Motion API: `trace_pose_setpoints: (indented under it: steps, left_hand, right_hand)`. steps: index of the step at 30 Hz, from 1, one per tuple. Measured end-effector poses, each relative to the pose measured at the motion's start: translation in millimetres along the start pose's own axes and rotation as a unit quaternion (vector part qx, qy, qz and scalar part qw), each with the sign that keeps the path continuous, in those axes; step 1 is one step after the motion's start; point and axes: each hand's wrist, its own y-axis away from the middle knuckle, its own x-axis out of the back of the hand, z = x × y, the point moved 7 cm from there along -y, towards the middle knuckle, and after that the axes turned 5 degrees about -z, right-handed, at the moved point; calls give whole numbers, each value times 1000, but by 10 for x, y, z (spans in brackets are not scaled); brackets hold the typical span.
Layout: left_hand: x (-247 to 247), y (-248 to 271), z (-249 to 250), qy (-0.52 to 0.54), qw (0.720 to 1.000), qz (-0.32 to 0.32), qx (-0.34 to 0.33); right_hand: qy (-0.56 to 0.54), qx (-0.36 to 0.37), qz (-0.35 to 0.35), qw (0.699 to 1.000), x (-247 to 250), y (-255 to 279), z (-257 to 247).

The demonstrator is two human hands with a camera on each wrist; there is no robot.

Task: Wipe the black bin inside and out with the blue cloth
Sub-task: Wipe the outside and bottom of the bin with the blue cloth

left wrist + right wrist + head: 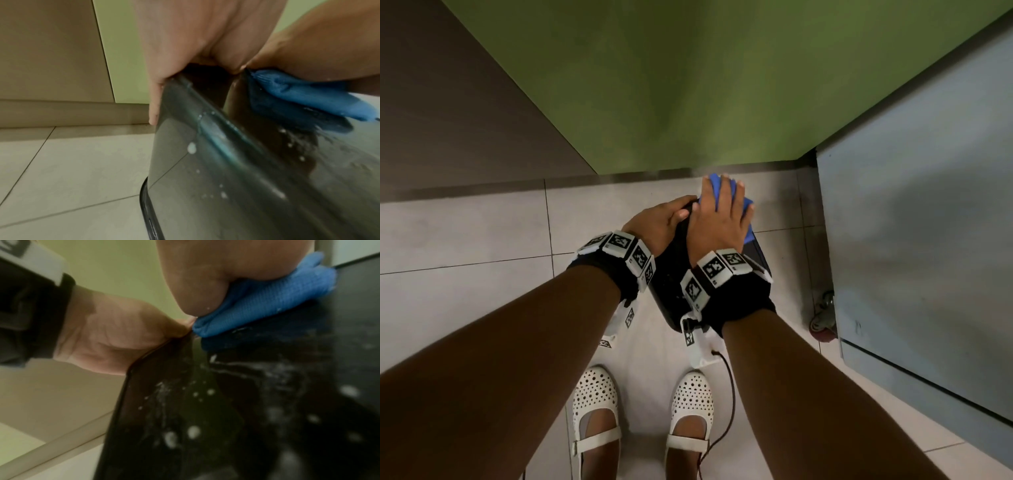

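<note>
**A:** Black bin (671, 291) first: where is it, and how is it sitting?

**B:** On the pale tiled floor (465, 233), just ahead of the person's white shoes (595, 404), with a green wall (688, 85) beyond it and a grey cabinet (928, 240) on castors to its right. It looks tipped, or turned over, so that a broad outer face points up; I can't tell which end is the open one.

**A:** And the blue cloth?

**B:** The blue cloth (717, 192) is bunched flat against the bin's far upper end, under the right hand (717, 222). That hand lies over it with fingers stretched out and spread, pressing rather than clenching.

**A:** The other hand?

**B:** The left hand (657, 222) is clamped on the bin's upper edge, just to the left of the right one and nearly touching it. In the left wrist view the fingers (154, 104) wrap down over one side of the edge, so it steadies the bin.

**A:** How far along would you say?

**B:** Midway through the outside, at a guess. Both wrist views show white droplets (193, 431) and wet smears scattered over the dark face nearer the cameras, below the cloth. That stretch looks unwiped, or at least not dry.

**A:** And the inside?

**B:** Not visible in any view, so I can't say whether it has been done. Judged from this, the rest of the outer face remains, plus the other sides.
</note>
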Motion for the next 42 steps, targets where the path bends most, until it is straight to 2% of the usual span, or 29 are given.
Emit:
trace_pose_setpoints:
  steps: [2,5,7,10,13,15,16,18,21,23,24,25,26,28,30,33,34,36,37,40,42]
  left_hand:
    - [-18,-2,-49,3,999,16,32]
    - [-61,-34,-143,-12,997,24,75]
    - [-74,-50,-171,-8,996,29,79]
    - [-64,-56,-179,-5,995,38,87]
    - [-59,-51,-171,-3,996,36,78]
    - [-61,-50,-147,6,998,27,63]
    - [-62,-44,-133,12,998,23,57]
    - [-63,-35,-130,17,998,20,50]
    - [-60,-29,-141,23,999,22,39]
    - [-60,-28,-147,27,999,22,41]
    - [-59,-21,-151,32,998,26,51]
    - [-60,-19,-160,34,997,35,61]
    - [-54,-11,-153,30,996,46,69]
    - [-56,7,-142,19,995,60,78]
    - [-55,7,-152,21,994,67,83]
    - [-66,-2,-188,33,993,71,90]
    - [-63,6,-212,40,992,77,90]
    - [-71,75,-294,69,988,96,97]
    - [-92,132,-351,95,984,107,101]
    - [-174,383,-466,185,968,129,111]
    - [-258,510,-538,248,951,140,119]
  right_hand:
    - [-1,7,-2,1000,-3,38,73]
    - [-56,-74,21,995,-24,236,427]
    - [-83,-143,34,986,-73,491,630]
    - [-109,-206,39,972,-213,775,727]
    - [-144,-274,40,950,-314,773,728]
    - [-157,-293,71,941,-290,646,692]
    - [-143,-270,107,946,-244,560,632]
    - [-101,-175,174,964,-80,408,372]
    - [-59,-68,125,988,-105,235,53]
    - [-30,0,119,992,-62,214,-13]
    - [-20,18,81,996,-126,212,22]
    - [-21,18,56,998,-193,237,109]
    - [-34,-14,60,997,-219,299,232]
    - [-81,-141,108,981,-224,509,508]
    - [-132,-248,112,953,-306,696,639]
    - [-174,-291,97,936,-341,711,670]
    - [-165,-276,99,942,-306,665,654]
    - [-109,-206,150,961,-107,579,605]
    - [-81,-161,152,972,-71,518,583]
    - [-61,-41,39,996,-84,296,472]
    - [-49,1,30,998,-5,200,390]
